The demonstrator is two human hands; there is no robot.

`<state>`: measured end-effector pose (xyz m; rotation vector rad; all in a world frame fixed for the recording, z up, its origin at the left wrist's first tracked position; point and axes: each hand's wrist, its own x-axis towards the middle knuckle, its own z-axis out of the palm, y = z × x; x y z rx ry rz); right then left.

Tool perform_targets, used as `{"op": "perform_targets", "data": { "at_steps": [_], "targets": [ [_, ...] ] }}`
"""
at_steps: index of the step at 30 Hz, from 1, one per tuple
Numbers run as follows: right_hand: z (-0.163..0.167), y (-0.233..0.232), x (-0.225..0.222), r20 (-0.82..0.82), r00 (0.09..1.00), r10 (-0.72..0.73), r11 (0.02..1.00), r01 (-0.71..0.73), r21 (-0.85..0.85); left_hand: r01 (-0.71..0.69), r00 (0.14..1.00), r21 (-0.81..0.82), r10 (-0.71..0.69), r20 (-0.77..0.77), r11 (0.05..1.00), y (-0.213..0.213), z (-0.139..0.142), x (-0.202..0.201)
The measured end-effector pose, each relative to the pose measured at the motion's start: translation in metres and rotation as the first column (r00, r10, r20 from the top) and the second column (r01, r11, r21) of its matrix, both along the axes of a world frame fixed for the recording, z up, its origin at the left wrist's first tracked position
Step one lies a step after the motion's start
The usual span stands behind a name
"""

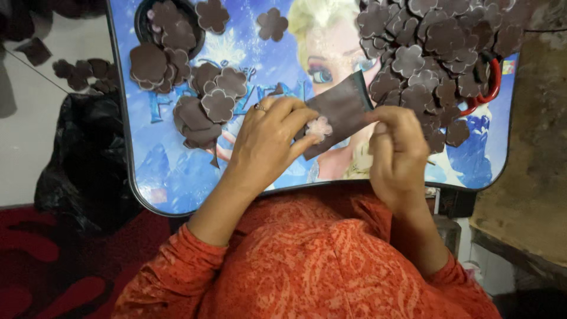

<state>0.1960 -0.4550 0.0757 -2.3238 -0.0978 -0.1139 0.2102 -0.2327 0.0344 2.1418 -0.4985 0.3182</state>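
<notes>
My left hand presses a small pale flower-shaped template against a dark brown strip of felt. A ring sits on one finger of that hand. My right hand grips the right edge of the same strip, fingers closed around something thin that I cannot make out. The strip is held just above a blue lap tray with a cartoon picture. Brown flower cut-outs lie in a big heap at the tray's upper right and in a smaller cluster to the left of my left hand.
Red-handled scissors lie partly under the right heap. A round cup recess at the tray's upper left holds more flowers. A black plastic bag and scraps lie on the floor at left. My orange sleeves fill the foreground.
</notes>
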Motion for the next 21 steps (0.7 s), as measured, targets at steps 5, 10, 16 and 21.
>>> {"op": "perform_targets", "data": {
  "at_steps": [5,10,16,21],
  "targets": [
    [0.001,0.003,0.006,0.084,0.977,0.195,0.972,-0.182,-0.146,-0.072,0.987,-0.157,0.047,-0.154,0.985,-0.003,-0.008,-0.001],
    [0.004,0.013,0.011,0.028,0.988,0.153,0.978,-0.147,-0.145,-0.325,0.902,-0.434,0.138,-0.409,0.840,-0.006,-0.014,-0.003],
    [0.010,0.023,0.018,0.051,0.977,0.209,0.958,-0.194,-0.211,-0.331,0.917,-0.465,0.164,-0.363,0.821,-0.006,-0.015,-0.001],
    [0.002,0.025,0.025,0.105,0.957,0.271,0.943,-0.243,-0.226,-0.300,0.931,-0.417,0.167,-0.326,0.858,-0.010,-0.009,0.001]
  ]
}}
